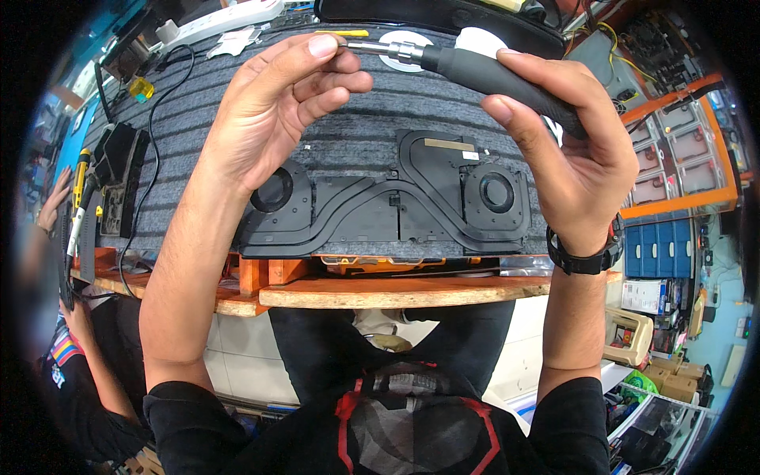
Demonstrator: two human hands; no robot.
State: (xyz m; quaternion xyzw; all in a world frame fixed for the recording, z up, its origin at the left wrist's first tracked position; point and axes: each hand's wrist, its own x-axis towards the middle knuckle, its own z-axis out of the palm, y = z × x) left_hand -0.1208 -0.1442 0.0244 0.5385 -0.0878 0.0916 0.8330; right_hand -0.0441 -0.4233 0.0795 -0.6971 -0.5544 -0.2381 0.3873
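- Screwdriver [475,70]: we see it raised above the tabletop [206,103], shaft pointing left.
- Right grip [582,131]: clasping its dark handle [507,83].
- Left grip [277,103]: thumb and forefinger pinching its tip.
- Black twin-fan cooler [392,214]: flat on tabletop, near edge.

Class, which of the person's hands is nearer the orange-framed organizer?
Right: the right hand is left of the orange-framed organizer; the left hand is much farther left.

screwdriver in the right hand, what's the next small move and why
Probably a light tug on the bit to check its seating: the left hand pinches its tip while the right hand grips the screwdriver, and whether it sits firmly doesn't show.
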